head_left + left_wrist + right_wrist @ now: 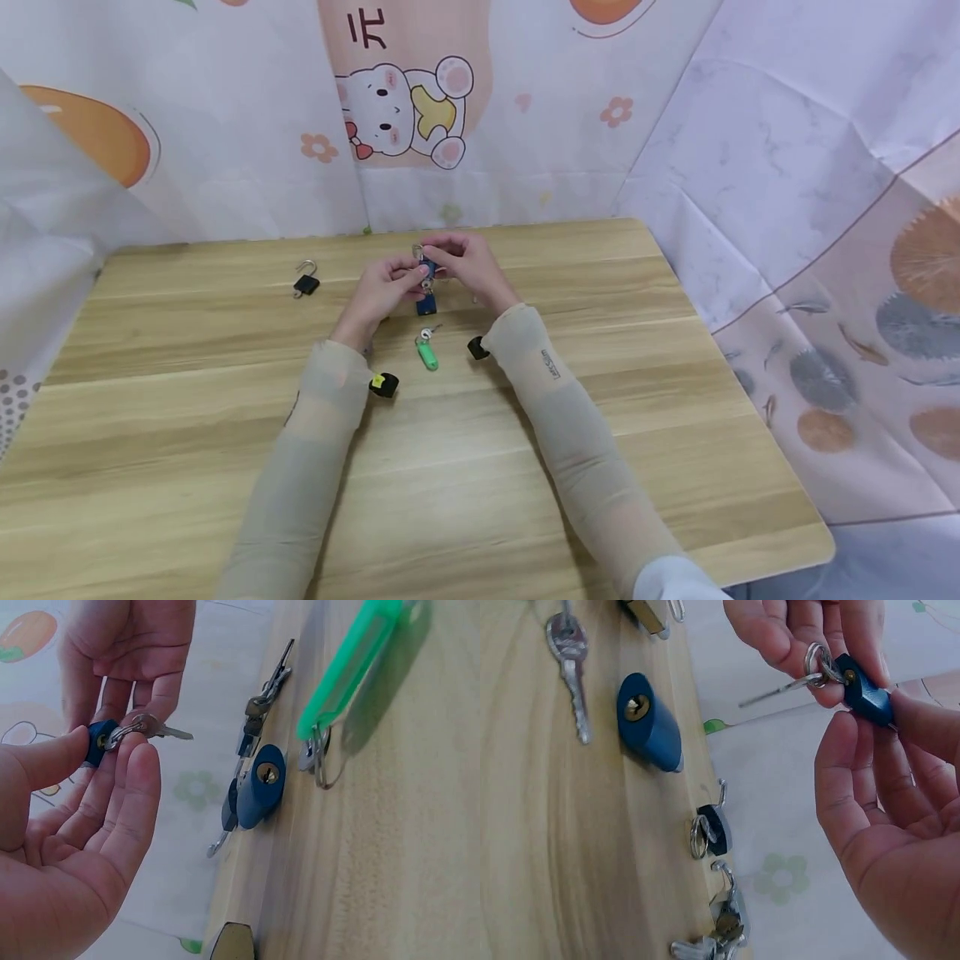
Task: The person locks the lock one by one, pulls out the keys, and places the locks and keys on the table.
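Note:
A small blue padlock (428,269) is held up over the far part of the table between both hands. My left hand (382,292) pinches the padlock near its keyhole end. A key ring (120,735) hangs at the keyhole, with a loose key (174,733) sticking out sideways. From the other side, my right hand (468,262) grips the padlock's shackle end, with thumb and fingers around it; much of the shackle is hidden in the right wrist view. Below the hands a second blue padlock (649,724) stands on the table, its brass keyhole facing the wearer.
A green key tag (427,353) with a key lies nearer the wearer. At the left, a black padlock (307,285) has its shackle open. Another padlock with keys (727,922) and a brass-coloured lock (649,615) show beside the blue one. A patterned curtain (262,100) backs the table.

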Tool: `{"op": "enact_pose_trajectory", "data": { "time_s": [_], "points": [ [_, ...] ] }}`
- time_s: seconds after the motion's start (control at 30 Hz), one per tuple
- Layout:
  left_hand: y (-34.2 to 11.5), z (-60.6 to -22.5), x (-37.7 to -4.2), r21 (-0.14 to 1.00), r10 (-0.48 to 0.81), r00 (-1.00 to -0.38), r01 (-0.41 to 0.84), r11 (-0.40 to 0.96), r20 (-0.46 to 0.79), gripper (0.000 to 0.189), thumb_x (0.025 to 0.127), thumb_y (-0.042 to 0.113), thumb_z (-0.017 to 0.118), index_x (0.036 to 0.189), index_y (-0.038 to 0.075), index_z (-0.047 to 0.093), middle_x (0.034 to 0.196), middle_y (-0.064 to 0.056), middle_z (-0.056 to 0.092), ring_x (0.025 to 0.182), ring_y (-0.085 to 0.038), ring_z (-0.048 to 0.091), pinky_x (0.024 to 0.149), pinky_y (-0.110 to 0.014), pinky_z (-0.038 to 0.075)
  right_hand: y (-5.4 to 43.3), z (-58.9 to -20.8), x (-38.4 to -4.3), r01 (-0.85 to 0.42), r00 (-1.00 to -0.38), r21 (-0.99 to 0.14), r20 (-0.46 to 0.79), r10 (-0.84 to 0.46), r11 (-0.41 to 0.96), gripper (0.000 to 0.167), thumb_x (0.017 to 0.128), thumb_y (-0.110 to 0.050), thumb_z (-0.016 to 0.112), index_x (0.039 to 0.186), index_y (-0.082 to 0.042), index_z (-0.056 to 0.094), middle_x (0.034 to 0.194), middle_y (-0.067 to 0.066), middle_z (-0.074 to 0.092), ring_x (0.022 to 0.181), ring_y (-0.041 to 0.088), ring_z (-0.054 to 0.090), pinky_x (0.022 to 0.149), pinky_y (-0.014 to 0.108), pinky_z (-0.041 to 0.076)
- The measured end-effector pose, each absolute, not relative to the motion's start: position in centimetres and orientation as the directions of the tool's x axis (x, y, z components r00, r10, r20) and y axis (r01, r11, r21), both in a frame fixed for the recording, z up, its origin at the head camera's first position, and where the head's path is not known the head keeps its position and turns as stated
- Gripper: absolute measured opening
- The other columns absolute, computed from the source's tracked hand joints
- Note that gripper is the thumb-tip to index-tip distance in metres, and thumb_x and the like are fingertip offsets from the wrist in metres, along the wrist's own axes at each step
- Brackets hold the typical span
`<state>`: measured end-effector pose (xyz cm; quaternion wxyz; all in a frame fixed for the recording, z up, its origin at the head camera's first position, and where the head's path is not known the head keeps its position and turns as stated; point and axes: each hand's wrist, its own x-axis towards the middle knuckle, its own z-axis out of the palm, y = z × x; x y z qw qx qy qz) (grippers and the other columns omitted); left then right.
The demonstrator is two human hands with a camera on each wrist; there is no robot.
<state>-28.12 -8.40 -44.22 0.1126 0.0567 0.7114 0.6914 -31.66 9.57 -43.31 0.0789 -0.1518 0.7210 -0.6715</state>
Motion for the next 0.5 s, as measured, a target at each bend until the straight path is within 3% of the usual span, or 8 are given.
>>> {"op": "enact_pose_trajectory", "data": {
  "time_s": [0.2,0.5],
  "points": [
    [-8.3,-44.0,-27.9,0.997,0.234,-0.971,-0.031,0.073,-0.047,0.030,0.103,0.014,0.062,0.121,-0.010,0.063,0.118,-0.027,0.067,0.096,-0.022,0.070,0.091,-0.041,0.058,9.9,-43.3,-31.6,-0.137,-0.930,-0.990,0.113,-0.350,0.043,0.032,0.099,-0.017,0.069,0.121,0.006,0.068,0.115,0.023,0.069,0.092,0.023,0.068,0.085,0.042,0.060],
    [-7.9,-44.1,-27.7,0.987,0.239,-0.971,0.033,0.158,-0.005,0.032,0.103,0.021,0.063,0.121,-0.006,0.065,0.115,-0.021,0.070,0.099,-0.027,0.070,0.085,-0.034,0.060,10.9,-43.5,-31.5,-0.131,-0.939,-0.989,0.101,-0.329,0.069,0.028,0.097,-0.017,0.072,0.116,0.004,0.071,0.104,0.010,0.073,0.086,0.020,0.069,0.083,0.040,0.061]
  ]
}}
